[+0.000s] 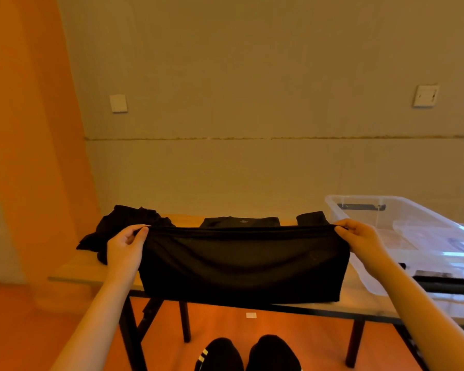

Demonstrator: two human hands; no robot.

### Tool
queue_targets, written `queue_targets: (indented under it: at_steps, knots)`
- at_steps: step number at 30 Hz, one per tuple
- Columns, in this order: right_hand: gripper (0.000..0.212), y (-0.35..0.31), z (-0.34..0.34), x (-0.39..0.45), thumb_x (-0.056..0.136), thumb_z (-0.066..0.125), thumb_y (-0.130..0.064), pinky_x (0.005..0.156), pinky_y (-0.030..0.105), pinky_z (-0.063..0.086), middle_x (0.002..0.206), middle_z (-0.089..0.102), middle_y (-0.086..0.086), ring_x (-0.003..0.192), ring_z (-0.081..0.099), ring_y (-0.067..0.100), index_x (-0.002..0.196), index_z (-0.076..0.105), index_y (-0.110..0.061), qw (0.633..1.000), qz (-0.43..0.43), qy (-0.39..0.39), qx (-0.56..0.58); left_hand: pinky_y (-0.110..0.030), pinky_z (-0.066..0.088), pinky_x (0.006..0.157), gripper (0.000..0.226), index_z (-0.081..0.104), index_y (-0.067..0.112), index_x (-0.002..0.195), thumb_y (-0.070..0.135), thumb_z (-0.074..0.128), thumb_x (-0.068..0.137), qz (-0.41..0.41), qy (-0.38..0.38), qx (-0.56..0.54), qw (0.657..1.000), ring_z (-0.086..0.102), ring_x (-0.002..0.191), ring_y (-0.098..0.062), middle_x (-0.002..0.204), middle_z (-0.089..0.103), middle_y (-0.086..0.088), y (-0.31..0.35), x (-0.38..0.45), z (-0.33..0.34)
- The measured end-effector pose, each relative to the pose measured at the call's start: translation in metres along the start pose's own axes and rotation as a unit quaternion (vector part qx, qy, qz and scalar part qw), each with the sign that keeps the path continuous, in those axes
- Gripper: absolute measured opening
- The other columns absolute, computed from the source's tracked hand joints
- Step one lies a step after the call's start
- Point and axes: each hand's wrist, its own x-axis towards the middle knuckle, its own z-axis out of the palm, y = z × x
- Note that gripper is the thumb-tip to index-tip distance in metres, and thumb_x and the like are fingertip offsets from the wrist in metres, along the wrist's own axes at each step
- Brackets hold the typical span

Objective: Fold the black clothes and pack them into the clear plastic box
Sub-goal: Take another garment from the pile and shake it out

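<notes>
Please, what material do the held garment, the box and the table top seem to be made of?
Garment: thin, soft knit fabric, matte black; it sags and drapes between the left hand and right hand. Box: clear rigid plastic, glossy; the wall shows through its sides. Table: top looks like light wood or laminate, smooth; which one is unclear.

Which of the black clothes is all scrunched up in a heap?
The crumpled pile at the table's far left, behind the left hand. The garment in the middle lies flat and folded, and both hands hold the nearest one stretched out.
</notes>
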Motion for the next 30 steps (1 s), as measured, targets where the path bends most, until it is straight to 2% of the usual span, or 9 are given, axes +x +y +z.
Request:
queue_targets:
  at_steps: [3, 7, 11, 15, 18, 22, 24, 26, 30]
  knots:
    - [0.015, 0.004, 0.005, 0.019, 0.093, 0.050, -0.009, 0.083, 0.036, 0.050, 0.091, 0.064, 0.010, 0.089, 0.060, 0.022, 0.092, 0.064, -0.013, 1.000, 0.015, -0.003, -0.010, -0.038, 0.049, 0.090, 0.015, 0.067, 0.012, 0.101, 0.012, 0.054, 0.093, -0.012, -0.007, 0.009, 1.000, 0.059, 0.100, -0.019, 0.095, 0.064, 0.001, -0.009, 0.016, 0.011]
    - [0.018, 0.010, 0.017, 0.052, 0.095, 0.048, -0.013, 0.064, 0.029, 0.046, 0.083, 0.062, 0.009, 0.075, 0.057, 0.021, 0.086, 0.063, -0.016, 0.999, 0.044, -0.006, -0.027, -0.037, 0.049, 0.086, 0.014, 0.067, 0.014, 0.099, 0.013, 0.054, 0.094, -0.029, -0.011, 0.019, 0.999, 0.059, 0.097, -0.020, 0.092, 0.063, 0.002, -0.020, 0.047, 0.032]
    - [0.018, 0.018, 0.033, 0.097, 0.095, 0.048, -0.017, 0.063, 0.031, 0.043, 0.076, 0.060, 0.008, 0.069, 0.052, 0.023, 0.084, 0.063, -0.021, 0.996, 0.066, 0.003, -0.065, -0.040, 0.050, 0.090, 0.015, 0.067, 0.012, 0.102, 0.013, 0.054, 0.093, -0.056, -0.022, 0.031, 0.998, 0.061, 0.097, -0.022, 0.094, 0.065, -0.003, -0.033, 0.091, 0.061]
    - [0.019, 0.020, 0.051, 0.149, 0.097, 0.045, -0.016, 0.058, 0.027, 0.039, 0.076, 0.059, 0.010, 0.066, 0.050, 0.021, 0.091, 0.062, -0.009, 0.992, 0.077, -0.013, -0.101, -0.037, 0.049, 0.090, 0.020, 0.066, 0.005, 0.108, 0.013, 0.055, 0.093, -0.071, -0.022, 0.046, 0.996, 0.061, 0.094, -0.023, 0.089, 0.063, -0.002, -0.053, 0.143, 0.097]
    - [0.017, 0.021, 0.065, 0.197, 0.097, 0.045, -0.015, 0.053, 0.021, 0.037, 0.076, 0.059, 0.007, 0.063, 0.051, 0.015, 0.095, 0.061, -0.008, 0.988, 0.071, -0.014, -0.135, -0.037, 0.049, 0.088, 0.020, 0.066, 0.005, 0.107, 0.014, 0.054, 0.094, -0.077, -0.043, 0.055, 0.995, 0.062, 0.091, -0.022, 0.089, 0.065, -0.003, -0.071, 0.183, 0.128]
    - [0.016, 0.048, 0.097, 0.275, 0.096, 0.048, -0.013, 0.063, 0.029, 0.044, 0.080, 0.061, 0.008, 0.082, 0.060, 0.033, 0.088, 0.061, -0.013, 0.980, 0.082, 0.002, -0.183, -0.036, 0.049, 0.081, 0.020, 0.064, 0.009, 0.106, 0.019, 0.050, 0.097, -0.097, -0.082, 0.122, 0.984, 0.061, 0.094, -0.025, 0.093, 0.065, -0.004, -0.108, 0.241, 0.167]
    - [0.016, 0.064, 0.116, 0.302, 0.096, 0.047, -0.013, 0.071, 0.030, 0.043, 0.098, 0.064, 0.013, 0.086, 0.057, 0.026, 0.104, 0.061, -0.009, 0.968, 0.094, 0.014, -0.233, -0.037, 0.046, 0.083, 0.027, 0.060, 0.006, 0.116, 0.021, 0.049, 0.097, -0.103, -0.089, 0.221, 0.966, 0.058, 0.106, -0.030, 0.110, 0.062, -0.009, -0.130, 0.263, 0.184]
    - [0.030, 0.075, 0.135, 0.313, 0.096, 0.046, -0.014, 0.074, 0.030, 0.042, 0.118, 0.059, 0.014, 0.091, 0.056, 0.022, 0.125, 0.050, -0.008, 0.951, 0.104, 0.009, -0.292, -0.039, 0.044, 0.090, 0.036, 0.050, 0.007, 0.129, 0.023, 0.051, 0.096, -0.094, -0.114, 0.344, 0.927, 0.051, 0.117, -0.030, 0.129, 0.054, -0.010, -0.146, 0.268, 0.197]
    - [0.043, 0.080, 0.170, 0.281, 0.097, 0.044, -0.018, 0.086, 0.024, 0.042, 0.135, 0.049, 0.006, 0.113, 0.055, 0.019, 0.139, 0.036, -0.016, 0.924, 0.058, -0.083, -0.368, -0.033, 0.034, 0.107, 0.048, 0.041, 0.015, 0.139, 0.030, 0.052, 0.094, 0.003, -0.269, 0.420, 0.866, 0.038, 0.133, -0.020, 0.145, 0.040, -0.003, -0.151, 0.218, 0.216]
